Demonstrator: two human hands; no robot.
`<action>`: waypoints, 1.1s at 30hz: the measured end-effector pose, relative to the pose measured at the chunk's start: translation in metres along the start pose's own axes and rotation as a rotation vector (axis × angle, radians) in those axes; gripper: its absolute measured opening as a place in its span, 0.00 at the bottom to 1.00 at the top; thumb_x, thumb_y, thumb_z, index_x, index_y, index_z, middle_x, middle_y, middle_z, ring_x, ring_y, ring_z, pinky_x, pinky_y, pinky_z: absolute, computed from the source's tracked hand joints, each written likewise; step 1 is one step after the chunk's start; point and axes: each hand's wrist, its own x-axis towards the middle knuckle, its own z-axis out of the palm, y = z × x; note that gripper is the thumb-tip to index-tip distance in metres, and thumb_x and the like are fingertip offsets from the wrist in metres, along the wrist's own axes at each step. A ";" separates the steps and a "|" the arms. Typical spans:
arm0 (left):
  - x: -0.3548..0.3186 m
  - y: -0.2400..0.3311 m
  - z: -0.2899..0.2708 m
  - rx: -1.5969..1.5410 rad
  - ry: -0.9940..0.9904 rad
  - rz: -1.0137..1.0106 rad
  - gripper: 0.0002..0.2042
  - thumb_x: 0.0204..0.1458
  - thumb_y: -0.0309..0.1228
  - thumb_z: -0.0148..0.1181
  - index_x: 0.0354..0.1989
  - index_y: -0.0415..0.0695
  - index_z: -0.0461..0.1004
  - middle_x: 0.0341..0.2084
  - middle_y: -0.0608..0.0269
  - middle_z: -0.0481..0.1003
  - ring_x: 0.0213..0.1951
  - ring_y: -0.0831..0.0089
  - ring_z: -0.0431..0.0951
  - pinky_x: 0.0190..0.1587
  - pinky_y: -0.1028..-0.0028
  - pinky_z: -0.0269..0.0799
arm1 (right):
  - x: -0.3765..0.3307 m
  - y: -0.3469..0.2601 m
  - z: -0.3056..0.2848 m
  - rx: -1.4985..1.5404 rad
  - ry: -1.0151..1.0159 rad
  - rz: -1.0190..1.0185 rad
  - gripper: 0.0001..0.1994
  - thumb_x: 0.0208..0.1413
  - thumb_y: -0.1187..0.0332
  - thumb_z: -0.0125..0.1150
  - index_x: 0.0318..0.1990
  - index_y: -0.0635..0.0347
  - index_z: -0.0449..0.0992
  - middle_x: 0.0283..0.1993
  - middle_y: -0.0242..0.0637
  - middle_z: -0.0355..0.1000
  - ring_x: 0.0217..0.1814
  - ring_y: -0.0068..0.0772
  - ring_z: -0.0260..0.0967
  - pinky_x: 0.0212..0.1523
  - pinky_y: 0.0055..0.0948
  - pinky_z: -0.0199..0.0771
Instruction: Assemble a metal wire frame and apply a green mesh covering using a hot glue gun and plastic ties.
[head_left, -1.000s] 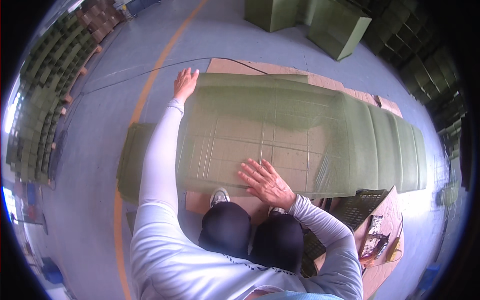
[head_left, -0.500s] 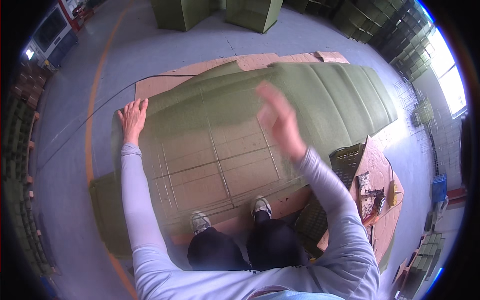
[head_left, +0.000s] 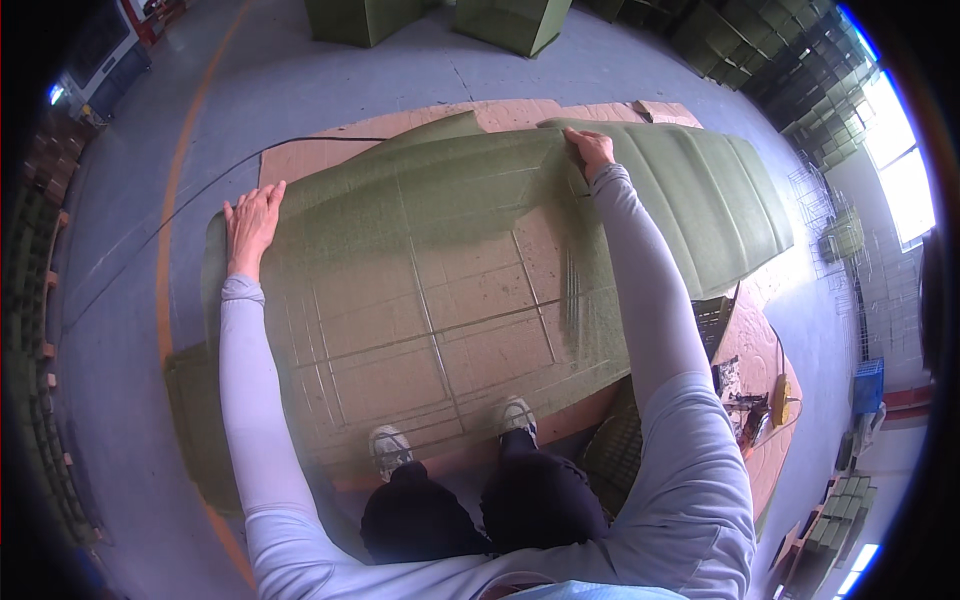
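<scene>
Pressing flat near the frame's left, the left hand (head_left: 250, 222) lies spread on the green sheet (head_left: 450, 290); the right hand (head_left: 590, 150), upper centre, curls on its far edge over the cardboard (head_left: 420, 125).

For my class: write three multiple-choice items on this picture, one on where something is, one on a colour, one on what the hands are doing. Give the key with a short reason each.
1. Where does the green sheet lie?
A. on cardboard on the floor
B. on a table
C. hung on a wall

2. What colour are the person's sleeves?
A. red
B. pale grey
C. black

3. How are the hands placed?
A. both in the lap
B. one holding a knife
C. both spread far apart on the sheet

Key:
1 A: brown cardboard shows past the sheet's far edge, on the grey floor.
2 B: both forearms are in pale grey cloth.
3 C: the left hand lies flat near the sheet's left edge, the right hand at its far edge.
</scene>
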 end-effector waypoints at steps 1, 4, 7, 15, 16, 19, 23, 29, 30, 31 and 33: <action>0.001 0.002 -0.001 0.016 -0.033 -0.013 0.29 0.60 0.57 0.33 0.54 0.50 0.71 0.51 0.63 0.72 0.57 0.60 0.66 0.65 0.45 0.42 | -0.001 0.000 -0.002 0.038 -0.007 0.001 0.20 0.47 0.64 0.71 0.43 0.70 0.77 0.38 0.41 0.76 0.34 0.32 0.74 0.37 0.32 0.76; 0.002 0.004 0.000 0.026 -0.059 -0.022 0.29 0.61 0.57 0.31 0.51 0.50 0.73 0.49 0.61 0.73 0.56 0.59 0.68 0.64 0.44 0.44 | -0.010 0.004 0.001 0.032 0.022 -0.023 0.20 0.48 0.62 0.69 0.43 0.70 0.77 0.37 0.42 0.76 0.35 0.32 0.74 0.37 0.31 0.76; 0.016 0.023 0.013 -0.008 -0.026 0.018 0.30 0.60 0.58 0.30 0.48 0.49 0.75 0.48 0.58 0.74 0.55 0.58 0.69 0.64 0.44 0.45 | 0.002 0.000 -0.034 -0.319 0.125 -0.239 0.18 0.52 0.59 0.64 0.41 0.67 0.78 0.35 0.42 0.77 0.33 0.37 0.74 0.36 0.34 0.75; 0.027 -0.013 0.012 0.076 -0.123 -0.054 0.34 0.58 0.62 0.27 0.60 0.52 0.66 0.59 0.60 0.66 0.62 0.59 0.61 0.66 0.47 0.42 | -0.272 -0.035 -0.038 -0.596 -0.623 -1.094 0.35 0.57 0.50 0.53 0.68 0.55 0.53 0.72 0.42 0.46 0.75 0.39 0.42 0.69 0.43 0.47; 0.026 -0.018 0.015 0.075 -0.131 -0.042 0.34 0.58 0.62 0.27 0.60 0.52 0.66 0.59 0.60 0.66 0.62 0.59 0.61 0.66 0.47 0.42 | -0.317 -0.028 -0.041 -0.731 -0.680 -1.086 0.37 0.56 0.46 0.51 0.69 0.54 0.50 0.73 0.42 0.44 0.75 0.39 0.40 0.70 0.46 0.45; 0.036 -0.013 0.029 0.032 -0.066 0.011 0.34 0.58 0.62 0.26 0.63 0.53 0.62 0.62 0.61 0.62 0.64 0.57 0.58 0.65 0.46 0.43 | -0.372 0.008 -0.053 -0.951 -0.735 -1.005 0.42 0.55 0.35 0.38 0.70 0.53 0.45 0.74 0.41 0.41 0.76 0.41 0.36 0.71 0.52 0.38; 0.029 -0.026 0.025 -0.093 0.018 0.079 0.33 0.59 0.60 0.29 0.64 0.50 0.61 0.63 0.60 0.60 0.65 0.57 0.56 0.65 0.48 0.43 | -0.383 0.026 -0.054 -0.989 -0.652 -0.988 0.42 0.56 0.34 0.31 0.69 0.56 0.49 0.73 0.42 0.43 0.76 0.43 0.36 0.71 0.53 0.36; -0.101 0.056 -0.045 -0.159 0.081 0.397 0.34 0.60 0.59 0.32 0.66 0.47 0.57 0.67 0.57 0.54 0.69 0.60 0.48 0.68 0.52 0.40 | -0.388 0.033 -0.055 -0.985 -0.564 -1.014 0.38 0.58 0.37 0.36 0.66 0.57 0.56 0.71 0.43 0.48 0.75 0.43 0.39 0.71 0.51 0.37; -0.141 0.075 -0.061 -0.136 0.064 0.452 0.35 0.58 0.61 0.31 0.66 0.47 0.56 0.67 0.58 0.53 0.69 0.60 0.47 0.68 0.51 0.38 | -0.389 0.035 -0.055 -0.996 -0.543 -1.024 0.38 0.58 0.36 0.36 0.66 0.57 0.56 0.71 0.43 0.48 0.75 0.43 0.39 0.71 0.51 0.37; -0.181 0.087 -0.072 -0.115 0.035 0.509 0.37 0.57 0.63 0.31 0.66 0.48 0.56 0.67 0.58 0.52 0.69 0.60 0.47 0.68 0.50 0.38 | -0.389 0.036 -0.053 -0.997 -0.522 -1.029 0.38 0.57 0.36 0.37 0.66 0.57 0.56 0.71 0.43 0.48 0.75 0.42 0.39 0.71 0.51 0.37; -0.256 0.102 -0.079 -0.090 -0.019 0.554 0.39 0.55 0.65 0.31 0.67 0.48 0.54 0.68 0.59 0.51 0.70 0.60 0.46 0.68 0.49 0.37 | -0.386 0.041 -0.051 -0.978 -0.511 -1.060 0.38 0.57 0.36 0.38 0.66 0.57 0.56 0.71 0.43 0.48 0.75 0.42 0.39 0.71 0.51 0.37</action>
